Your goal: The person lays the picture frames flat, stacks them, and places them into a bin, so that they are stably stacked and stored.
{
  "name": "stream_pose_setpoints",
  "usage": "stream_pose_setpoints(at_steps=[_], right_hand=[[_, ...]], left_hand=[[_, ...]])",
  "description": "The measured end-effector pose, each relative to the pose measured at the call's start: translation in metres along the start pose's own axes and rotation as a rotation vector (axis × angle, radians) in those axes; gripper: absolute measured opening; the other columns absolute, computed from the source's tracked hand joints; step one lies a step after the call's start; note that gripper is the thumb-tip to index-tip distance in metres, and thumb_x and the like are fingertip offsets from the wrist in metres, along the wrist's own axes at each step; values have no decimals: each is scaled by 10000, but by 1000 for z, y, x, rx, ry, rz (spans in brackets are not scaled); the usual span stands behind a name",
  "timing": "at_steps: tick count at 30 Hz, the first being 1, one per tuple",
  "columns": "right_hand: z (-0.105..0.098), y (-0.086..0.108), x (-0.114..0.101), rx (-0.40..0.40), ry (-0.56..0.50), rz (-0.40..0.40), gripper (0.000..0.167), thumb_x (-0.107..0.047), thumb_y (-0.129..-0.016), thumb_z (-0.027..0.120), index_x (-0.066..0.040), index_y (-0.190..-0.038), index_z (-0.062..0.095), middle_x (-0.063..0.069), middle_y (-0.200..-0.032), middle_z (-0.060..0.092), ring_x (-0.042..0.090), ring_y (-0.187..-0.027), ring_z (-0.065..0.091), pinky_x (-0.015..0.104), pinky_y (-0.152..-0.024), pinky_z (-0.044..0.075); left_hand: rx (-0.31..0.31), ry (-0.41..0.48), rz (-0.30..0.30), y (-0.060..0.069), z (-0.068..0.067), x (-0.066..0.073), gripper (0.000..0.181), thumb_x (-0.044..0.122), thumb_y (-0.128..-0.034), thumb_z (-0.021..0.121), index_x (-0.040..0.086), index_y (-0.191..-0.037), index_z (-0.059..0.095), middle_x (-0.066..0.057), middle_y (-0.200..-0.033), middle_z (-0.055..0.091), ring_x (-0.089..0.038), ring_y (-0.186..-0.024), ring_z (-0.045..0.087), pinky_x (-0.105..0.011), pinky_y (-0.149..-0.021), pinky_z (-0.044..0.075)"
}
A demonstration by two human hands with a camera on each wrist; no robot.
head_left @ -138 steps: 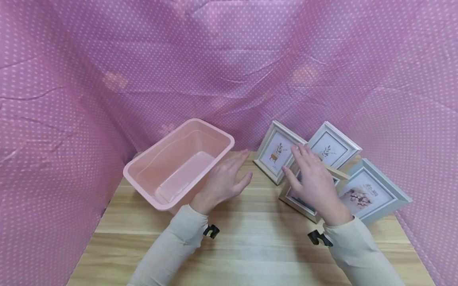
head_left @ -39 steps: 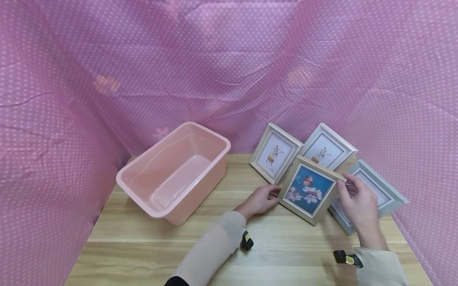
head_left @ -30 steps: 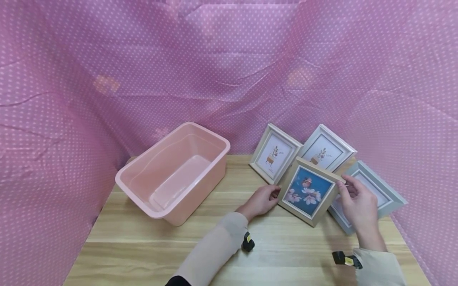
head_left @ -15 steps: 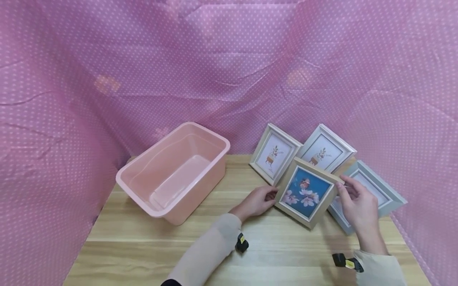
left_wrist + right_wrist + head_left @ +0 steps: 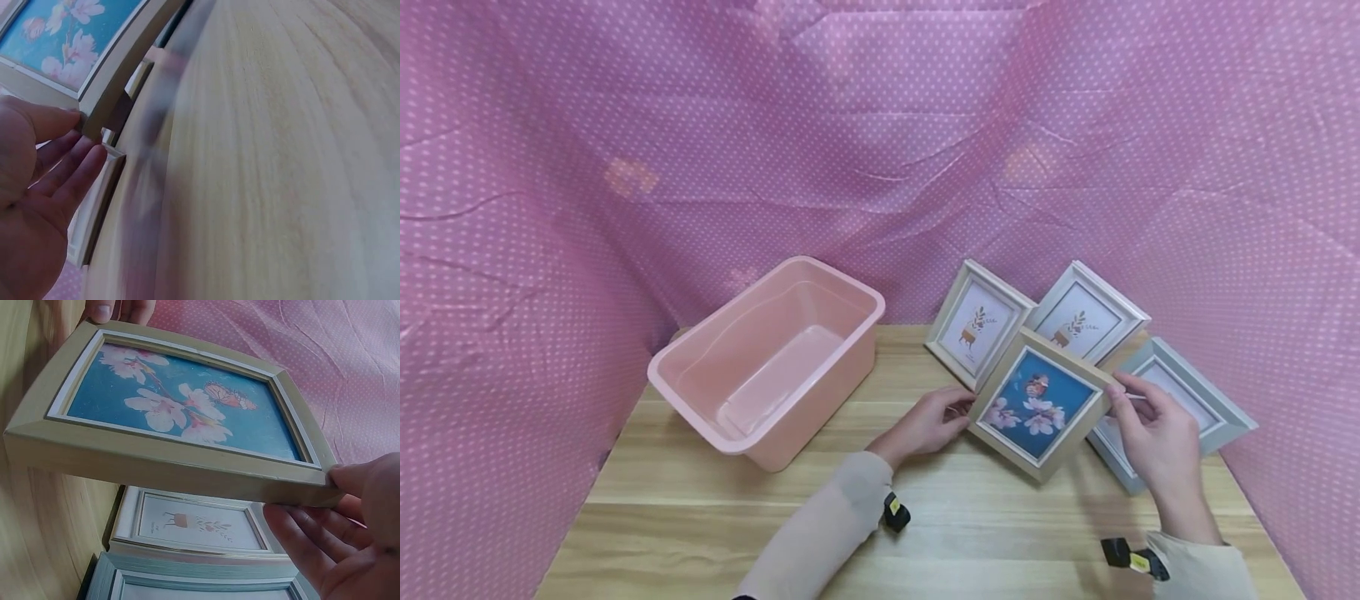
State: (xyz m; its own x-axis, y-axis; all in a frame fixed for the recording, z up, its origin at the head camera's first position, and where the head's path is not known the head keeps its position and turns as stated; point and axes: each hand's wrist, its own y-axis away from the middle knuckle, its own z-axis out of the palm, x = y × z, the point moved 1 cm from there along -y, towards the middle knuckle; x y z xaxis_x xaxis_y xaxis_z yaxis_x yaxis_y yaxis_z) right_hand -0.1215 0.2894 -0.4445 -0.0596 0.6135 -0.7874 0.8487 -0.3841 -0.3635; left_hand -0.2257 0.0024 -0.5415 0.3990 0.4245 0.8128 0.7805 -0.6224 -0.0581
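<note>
A beige picture frame [image 5: 1037,408] with a blue print of pink blossoms and a butterfly is held between both hands, tilted back. It looks raised slightly off the wooden table. My left hand [image 5: 925,421] pinches its lower left corner, thumb on the front and fingers behind, as the left wrist view shows. At the upper right corner my right hand [image 5: 1161,442] grips it between thumb and fingers, seen closely in the right wrist view. Behind it stand a cream picture frame [image 5: 981,321] and a white picture frame [image 5: 1086,312], the latter partly hidden.
A blue-grey picture frame [image 5: 1195,400] leans at the right, partly behind my right hand. On the left of the table [image 5: 970,542] stands a deep pink plastic tub [image 5: 823,408], with nothing in it. Pink dotted cloth [image 5: 880,150] encloses the back and sides.
Earlier, both hands were spread, away from any grip. They now hold the beige frame by two corners. Over the last second it has shifted slightly left and towards me, tilting a little.
</note>
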Motion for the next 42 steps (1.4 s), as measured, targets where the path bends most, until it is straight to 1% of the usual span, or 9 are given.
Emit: stream_pose_setpoints(at_steps=[9, 16, 18, 20, 22, 24, 27, 34, 42], right_hand=[[1, 1, -1, -10, -4, 6, 309, -107, -1057, 681, 57, -1317, 711, 356, -1117, 764, -291, -714, 553, -34, -643, 480], [-2, 2, -4, -48, -14, 40, 330, -134, -1069, 670, 56, -1337, 700, 358, -1167, 753, -286, -736, 568, -39, -686, 492], [-2, 3, -5, -56, -16, 44, 326, -138, -1066, 677, 51, -1330, 707, 323, -1140, 773, -276, -741, 583, -32, -697, 504], [-3, 2, -5, -65, -25, 45, 321, -142, -1057, 694, 49, -1313, 718, 179, -1058, 824, -259, -742, 606, -21, -702, 516], [-4, 2, -4, -82, -44, 43, 318, -142, -1047, 709, 54, -1297, 725, -47, -964, 826, -239, -745, 631, -7, -702, 530], [-5, 2, -3, -101, -66, 45, 322, -145, -1039, 723, 57, -1290, 729, -266, -903, 750, -223, -751, 650, 3, -706, 540], [-6, 2, -2, -132, -86, 44, 349, -168, -1041, 726, 65, -1302, 720, -426, -878, 652, -217, -768, 661, 7, -716, 544], [-7, 2, -4, -169, -85, 17, 369, -192, -1049, 723, 54, -1324, 711, -390, -939, 672, -199, -795, 675, 11, -748, 551], [-2, 1, -4, -215, -114, -15, 349, -122, -1017, 757, 71, -1304, 714, -357, -926, 705, -170, -800, 692, 16, -759, 554]], left_hand=[[31, 55, -45, 10, -8, 1, 439, 59, -1026, 699, 53, -1461, 641, -93, -1308, 739, -139, -1170, 711, -223, -1060, 589], [42, 114, -65, 16, -16, 4, 440, 49, -1028, 693, 64, -1465, 641, -103, -1326, 727, -182, -1209, 703, -206, -1050, 589], [50, 119, -64, 18, -18, 4, 442, 44, -1028, 691, 70, -1466, 641, -102, -1340, 721, -196, -1226, 700, -206, -1052, 588], [64, 117, -56, 20, -20, 4, 435, 41, -1029, 689, 73, -1460, 646, -100, -1347, 719, -206, -1234, 699, -210, -1056, 588], [76, 107, -40, 22, -23, 5, 426, 35, -1028, 688, 65, -1452, 651, -106, -1346, 721, -219, -1232, 703, -223, -1065, 588], [88, 98, -27, 25, -26, 5, 413, 38, -1030, 690, 63, -1441, 659, -104, -1343, 725, -217, -1226, 707, -239, -1073, 589], [106, 76, -2, 29, -31, 7, 398, 45, -1030, 694, 58, -1426, 668, -105, -1344, 734, -221, -1216, 718, -272, -1084, 593], [162, 51, 71, 36, -43, 11, 364, 37, -1029, 693, 33, -1393, 686, -129, -1317, 745, -272, -1199, 736, -367, -1101, 603], [226, 40, 129, 43, -55, 11, 335, 21, -1033, 678, -10, -1366, 691, -172, -1291, 752, -315, -1191, 739, -387, -1055, 629]])
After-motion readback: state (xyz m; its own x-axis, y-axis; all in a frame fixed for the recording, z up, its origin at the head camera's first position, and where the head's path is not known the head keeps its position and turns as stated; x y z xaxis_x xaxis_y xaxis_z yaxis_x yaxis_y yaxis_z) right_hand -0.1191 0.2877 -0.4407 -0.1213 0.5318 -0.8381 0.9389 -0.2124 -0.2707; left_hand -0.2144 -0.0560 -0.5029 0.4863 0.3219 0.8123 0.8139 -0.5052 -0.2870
